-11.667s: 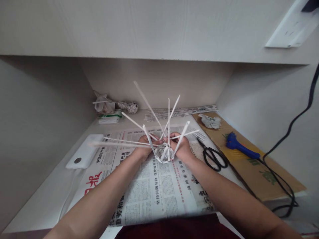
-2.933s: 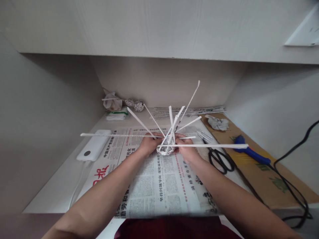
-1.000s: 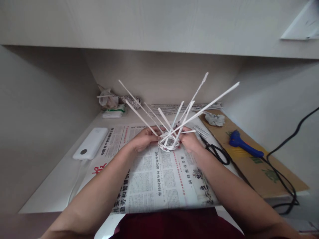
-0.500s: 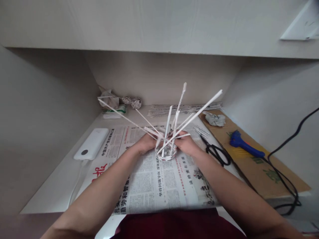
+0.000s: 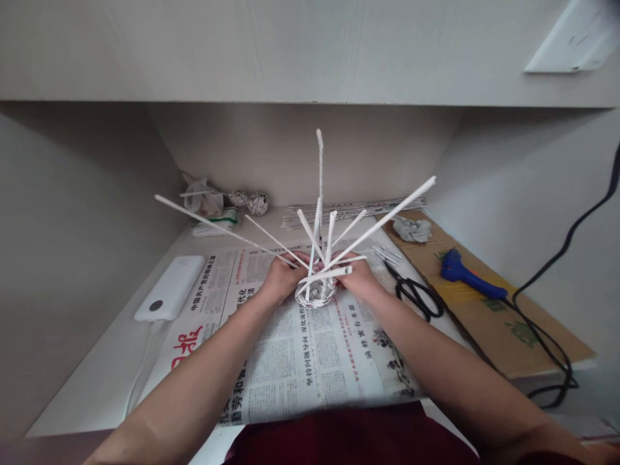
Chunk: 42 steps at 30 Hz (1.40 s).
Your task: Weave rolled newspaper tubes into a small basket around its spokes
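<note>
1. Currently both hands meet over the newspaper (image 5: 300, 361) spread on the table, near its middle. Left hand (image 5: 281, 279) and right hand (image 5: 359, 279) flank a small woven paper basket (image 5: 316, 294), which sits on the newspaper between them.
2. Left fingers are curled against the basket's left side, pinching near the base of the paper tubes (image 5: 320, 194). Right fingers are closed on the right side, seemingly pinching a tube that lies across the rim.
3. Tubes fan up and out from the basket: one nearly upright, one long toward the right back corner, one long toward the left wall.
4. Judgement on doing it well: keep the base pressed flat on the newspaper, hold the upright stakes evenly spread, draw the working tube snug against the last row without kinking it, and turn the basket rather than reaching round it.
5. Beside the work: scissors (image 5: 416, 298) just right of the right hand; blue glue gun (image 5: 467, 276) on cardboard (image 5: 508, 336) along the right edge; white power bank (image 5: 170, 296) near the left edge; spare tubes (image 5: 353, 210) along the back edge.
6. Hard to make out: which tube is the weaver, how many rows are woven, and the fingertips themselves, hidden behind tubes and the basket wall. Items in the left back corner are too small to name.
</note>
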{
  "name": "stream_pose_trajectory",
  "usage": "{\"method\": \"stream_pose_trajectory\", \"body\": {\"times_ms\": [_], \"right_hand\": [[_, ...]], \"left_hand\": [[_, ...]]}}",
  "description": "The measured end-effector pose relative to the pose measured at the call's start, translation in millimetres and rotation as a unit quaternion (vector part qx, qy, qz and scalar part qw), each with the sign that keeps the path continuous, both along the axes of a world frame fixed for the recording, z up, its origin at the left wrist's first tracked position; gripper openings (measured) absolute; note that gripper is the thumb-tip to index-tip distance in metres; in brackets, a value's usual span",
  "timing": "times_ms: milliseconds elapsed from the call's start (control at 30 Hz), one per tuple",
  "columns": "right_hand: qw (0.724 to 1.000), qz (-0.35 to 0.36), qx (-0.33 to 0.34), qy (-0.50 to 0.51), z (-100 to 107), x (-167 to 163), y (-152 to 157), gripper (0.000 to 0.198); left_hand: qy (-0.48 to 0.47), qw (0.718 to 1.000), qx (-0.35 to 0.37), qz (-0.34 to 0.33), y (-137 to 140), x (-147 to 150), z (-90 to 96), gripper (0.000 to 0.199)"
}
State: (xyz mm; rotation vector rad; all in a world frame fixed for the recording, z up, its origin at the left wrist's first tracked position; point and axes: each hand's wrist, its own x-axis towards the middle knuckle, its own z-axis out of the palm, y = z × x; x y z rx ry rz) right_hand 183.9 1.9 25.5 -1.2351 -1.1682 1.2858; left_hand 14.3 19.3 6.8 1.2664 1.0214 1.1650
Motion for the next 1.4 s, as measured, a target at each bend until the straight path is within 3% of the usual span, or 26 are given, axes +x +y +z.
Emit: {"method": "stream_pose_trajectory", "body": {"times_ms": [200, 433, 633, 900, 1067, 1267, 1400], "right_hand": [[1.0, 0.012, 0.026, 0.001, 6, 0, -3, 0.025], [0.992, 0.021, 0.095, -0.075, 1, 3, -2, 0.016], [0.991, -0.01, 0.116, -0.073, -6, 0, -1, 0.017], [0.987, 0.005, 0.125, -0.105, -9, -1, -2, 0.014], [0.991, 0.018, 0.107, -0.078, -16, -1, -2, 0.02], [0.992, 0.021, 0.113, -0.054, -10, -2, -3, 0.046], [0.985, 0.021, 0.123, -0.117, -9, 1, -3, 0.043]], "left_hand": [[0.0, 1.0, 0.02, 0.023, 3, -2, -4.0, 0.028], [0.032, 0.999, 0.032, 0.022, 2, -4, -2.4, 0.022], [0.042, 0.998, 0.025, 0.035, 1, -2, 0.1, 0.027], [0.009, 1.0, 0.002, 0.002, 1, 1, -1.4, 0.033], [0.07, 0.997, 0.008, 0.019, 2, 3, 0.8, 0.028], [0.066, 0.997, 0.022, 0.017, -2, 3, 1.7, 0.028], [0.053, 0.998, 0.009, 0.027, -2, 4, -0.8, 0.027]]}}
